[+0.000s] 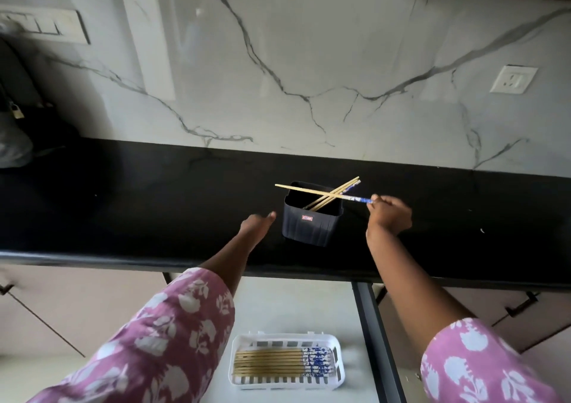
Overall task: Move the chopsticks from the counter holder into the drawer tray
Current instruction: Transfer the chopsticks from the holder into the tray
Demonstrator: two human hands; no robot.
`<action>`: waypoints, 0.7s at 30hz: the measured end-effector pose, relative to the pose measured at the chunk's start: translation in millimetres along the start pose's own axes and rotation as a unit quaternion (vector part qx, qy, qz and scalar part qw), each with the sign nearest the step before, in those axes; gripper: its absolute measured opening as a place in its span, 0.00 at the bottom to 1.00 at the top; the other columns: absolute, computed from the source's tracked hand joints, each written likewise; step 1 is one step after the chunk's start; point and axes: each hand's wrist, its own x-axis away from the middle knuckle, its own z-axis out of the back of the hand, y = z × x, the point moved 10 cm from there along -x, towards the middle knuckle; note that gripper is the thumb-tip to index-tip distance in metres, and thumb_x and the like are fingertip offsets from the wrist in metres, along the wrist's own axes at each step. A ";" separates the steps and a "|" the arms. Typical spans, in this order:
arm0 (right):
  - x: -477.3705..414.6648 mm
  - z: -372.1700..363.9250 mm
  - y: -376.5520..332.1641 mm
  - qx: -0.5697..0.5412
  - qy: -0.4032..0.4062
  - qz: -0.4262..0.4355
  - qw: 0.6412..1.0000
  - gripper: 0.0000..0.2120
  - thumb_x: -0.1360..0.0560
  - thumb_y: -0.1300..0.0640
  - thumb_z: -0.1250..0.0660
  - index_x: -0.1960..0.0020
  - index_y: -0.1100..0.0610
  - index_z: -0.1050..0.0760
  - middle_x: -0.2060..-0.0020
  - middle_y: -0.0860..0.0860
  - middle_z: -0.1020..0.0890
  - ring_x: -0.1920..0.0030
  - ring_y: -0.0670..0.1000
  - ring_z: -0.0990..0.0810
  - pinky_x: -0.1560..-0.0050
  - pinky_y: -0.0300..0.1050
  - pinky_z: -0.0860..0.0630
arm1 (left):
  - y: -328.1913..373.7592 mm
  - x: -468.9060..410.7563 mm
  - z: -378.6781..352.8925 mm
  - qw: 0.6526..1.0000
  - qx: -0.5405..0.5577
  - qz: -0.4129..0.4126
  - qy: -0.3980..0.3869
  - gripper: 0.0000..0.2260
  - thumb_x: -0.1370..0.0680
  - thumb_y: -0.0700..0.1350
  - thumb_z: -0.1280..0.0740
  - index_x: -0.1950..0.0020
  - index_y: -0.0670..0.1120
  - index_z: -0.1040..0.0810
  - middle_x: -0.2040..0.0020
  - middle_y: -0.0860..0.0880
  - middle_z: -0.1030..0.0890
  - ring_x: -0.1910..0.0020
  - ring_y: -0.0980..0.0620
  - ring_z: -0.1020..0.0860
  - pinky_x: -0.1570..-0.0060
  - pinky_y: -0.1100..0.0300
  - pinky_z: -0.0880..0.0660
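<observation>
Tray (234, 371) part-filled | your right hand (390, 214) pinches one chopstick (321, 193) across the holder (309, 226) | left hand (258, 222) loose, empty | lift it level.

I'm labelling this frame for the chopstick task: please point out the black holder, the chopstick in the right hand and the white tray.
black holder (309, 229), head view, front wall.
held chopstick (302, 189), head view, bare wooden shaft.
white tray (287, 337), head view, far rim.

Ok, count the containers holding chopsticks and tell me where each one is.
2. The black holder stands on the counter. The white tray lies in the open drawer below the counter edge. No other shows in view.
</observation>
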 end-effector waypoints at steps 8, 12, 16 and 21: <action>65.3 -8.7 83.3 -0.219 -0.110 -0.293 0.924 0.17 0.20 0.61 0.41 0.66 0.48 0.33 0.41 0.64 0.23 0.65 0.45 0.24 0.52 0.28 0.26 | 79.5 41.3 49.0 0.905 0.378 -0.173 0.090 0.14 0.20 0.48 0.40 0.41 0.41 0.22 0.50 0.45 0.18 0.52 0.51 0.19 0.57 0.67 0.27; 84.2 3.4 85.6 -0.134 -0.136 -0.282 0.940 0.09 0.21 0.56 0.38 0.53 0.62 0.23 0.40 0.59 0.22 0.45 0.50 0.20 0.47 0.32 0.26 | 100.0 65.0 55.3 0.873 0.418 -0.237 0.083 0.09 0.20 0.47 0.39 0.46 0.44 0.23 0.53 0.45 0.18 0.53 0.50 0.19 0.61 0.71 0.24; 106.4 -2.2 90.3 -0.086 -0.192 -0.300 0.931 0.14 0.21 0.52 0.40 0.47 0.63 0.23 0.42 0.55 0.21 0.50 0.50 0.19 0.46 0.36 0.27 | 112.8 83.0 67.9 0.859 0.413 -0.285 0.101 0.05 0.20 0.45 0.38 0.51 0.47 0.23 0.59 0.49 0.18 0.58 0.55 0.18 0.59 0.70 0.24; 123.2 -3.4 96.4 -0.082 -0.217 -0.311 0.922 0.16 0.20 0.53 0.40 0.46 0.66 0.24 0.52 0.56 0.21 0.53 0.52 0.21 0.62 0.35 0.23 | 117.6 89.9 72.1 0.869 0.390 -0.286 0.107 0.05 0.21 0.42 0.37 0.49 0.45 0.22 0.59 0.49 0.17 0.59 0.55 0.18 0.58 0.64 0.22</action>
